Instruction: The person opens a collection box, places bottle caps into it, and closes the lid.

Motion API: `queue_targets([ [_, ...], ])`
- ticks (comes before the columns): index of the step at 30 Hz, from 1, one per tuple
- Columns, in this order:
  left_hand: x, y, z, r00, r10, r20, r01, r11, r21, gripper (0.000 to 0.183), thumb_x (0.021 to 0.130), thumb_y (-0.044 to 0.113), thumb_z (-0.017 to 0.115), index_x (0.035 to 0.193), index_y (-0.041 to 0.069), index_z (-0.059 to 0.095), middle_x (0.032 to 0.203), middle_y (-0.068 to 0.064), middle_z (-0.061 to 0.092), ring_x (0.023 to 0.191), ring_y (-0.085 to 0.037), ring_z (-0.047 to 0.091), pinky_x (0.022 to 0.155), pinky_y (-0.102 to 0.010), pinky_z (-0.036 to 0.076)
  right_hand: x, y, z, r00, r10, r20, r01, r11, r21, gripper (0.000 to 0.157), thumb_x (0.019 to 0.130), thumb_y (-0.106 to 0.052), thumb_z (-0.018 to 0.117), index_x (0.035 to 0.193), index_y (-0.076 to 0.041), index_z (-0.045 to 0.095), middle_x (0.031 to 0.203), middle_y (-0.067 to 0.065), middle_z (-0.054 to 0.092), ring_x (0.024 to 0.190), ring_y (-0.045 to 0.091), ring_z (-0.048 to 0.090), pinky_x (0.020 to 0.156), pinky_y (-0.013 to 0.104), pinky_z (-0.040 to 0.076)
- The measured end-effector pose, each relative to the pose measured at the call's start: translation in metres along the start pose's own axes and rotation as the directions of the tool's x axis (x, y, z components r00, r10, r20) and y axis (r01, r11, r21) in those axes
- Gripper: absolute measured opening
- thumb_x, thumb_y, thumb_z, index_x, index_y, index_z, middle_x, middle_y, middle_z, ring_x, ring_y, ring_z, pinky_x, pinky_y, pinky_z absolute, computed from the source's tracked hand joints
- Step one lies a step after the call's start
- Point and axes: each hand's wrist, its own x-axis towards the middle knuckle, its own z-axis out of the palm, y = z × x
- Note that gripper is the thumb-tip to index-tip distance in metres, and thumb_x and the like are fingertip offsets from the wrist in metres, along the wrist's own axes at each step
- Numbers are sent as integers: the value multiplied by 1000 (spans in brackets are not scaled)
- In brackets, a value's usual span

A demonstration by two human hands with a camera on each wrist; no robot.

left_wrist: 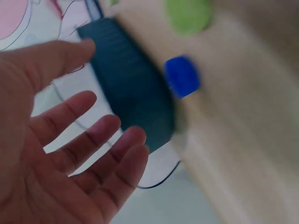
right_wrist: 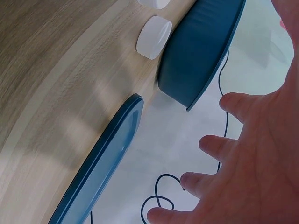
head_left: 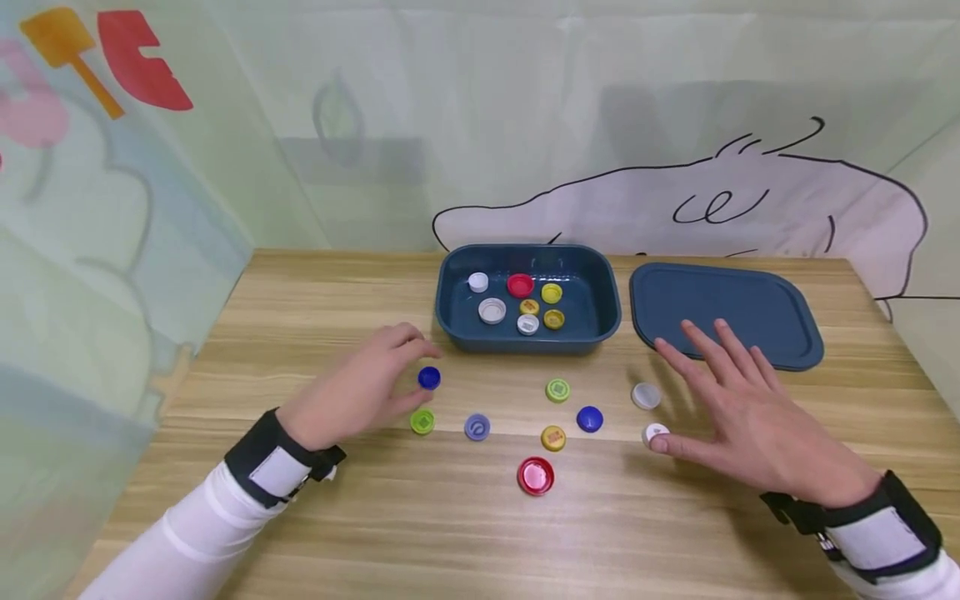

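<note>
My left hand (head_left: 369, 385) hovers at the blue bottle cap (head_left: 429, 377), thumb and fingers parted around it. In the left wrist view a gap separates the fingers from that cap (left_wrist: 182, 76). Just below it lies a green cap (head_left: 422, 421), with a pale blue cap (head_left: 477, 427) to its right. My right hand (head_left: 750, 417) is spread over the table, holding nothing. Near its thumb is a white cap (head_left: 651, 432), partly covered in the head view. A whitish cap (head_left: 646, 396) lies left of its fingers.
A dark blue tray (head_left: 528, 344) with several white, red and yellow caps stands at the back. Its flat lid (head_left: 727, 308) lies to the right. Between the hands are a green cap (head_left: 557, 390), a blue cap (head_left: 589, 418), a yellow cap (head_left: 553, 437) and a red cap (head_left: 536, 476).
</note>
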Motion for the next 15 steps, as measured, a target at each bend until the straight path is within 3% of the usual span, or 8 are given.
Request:
queue_targets([
  [5,-15,2,21,999,24,25,-24,1000,2,44,80,34,78,117,12,65,104,0,57,84,-9,50,75,-29,52,-1,1,0,1000,-4,-6,4,1000,0,104,74,-72,66,156,-30,16,161,10,5,141,33,-9,107,72,-5],
  [15,-22,8,40,991,-45,124,43,999,19,34,81,31,78,109,17,68,101,5,55,83,-5,46,75,-25,52,-2,0,2,1000,8,8,-8,1000,-8,103,74,-74,64,155,-29,17,160,11,6,141,32,-10,108,72,-3],
])
